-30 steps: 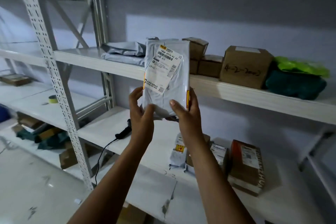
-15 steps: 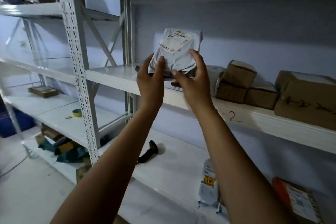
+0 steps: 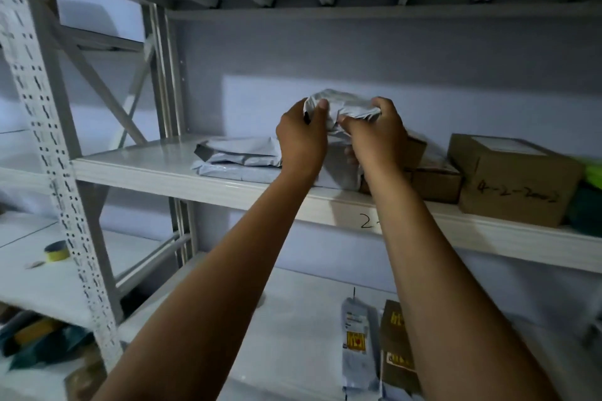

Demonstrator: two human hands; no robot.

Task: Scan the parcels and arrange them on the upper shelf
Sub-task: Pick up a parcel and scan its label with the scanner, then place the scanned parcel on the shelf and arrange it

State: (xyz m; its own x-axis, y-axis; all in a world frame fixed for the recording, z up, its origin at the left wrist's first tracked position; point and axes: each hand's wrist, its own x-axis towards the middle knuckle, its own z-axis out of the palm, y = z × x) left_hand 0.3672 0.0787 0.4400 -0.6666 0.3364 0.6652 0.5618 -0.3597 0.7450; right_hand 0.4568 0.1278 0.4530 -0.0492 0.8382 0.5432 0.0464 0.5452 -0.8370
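Left hand (image 3: pixel 301 137) and right hand (image 3: pixel 374 137), grip clenched on the grey parcel (image 3: pixel 345 104), upright at the upper shelf's (image 3: pixel 146 169) front edge.

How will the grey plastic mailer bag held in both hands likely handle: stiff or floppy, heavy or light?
Probably floppy: the grey plastic mailer bag crumples where the left hand and right hand pinch its top edge. Likely light, since pinches at the top seem enough to steer it. Its smooth film may be slippery.
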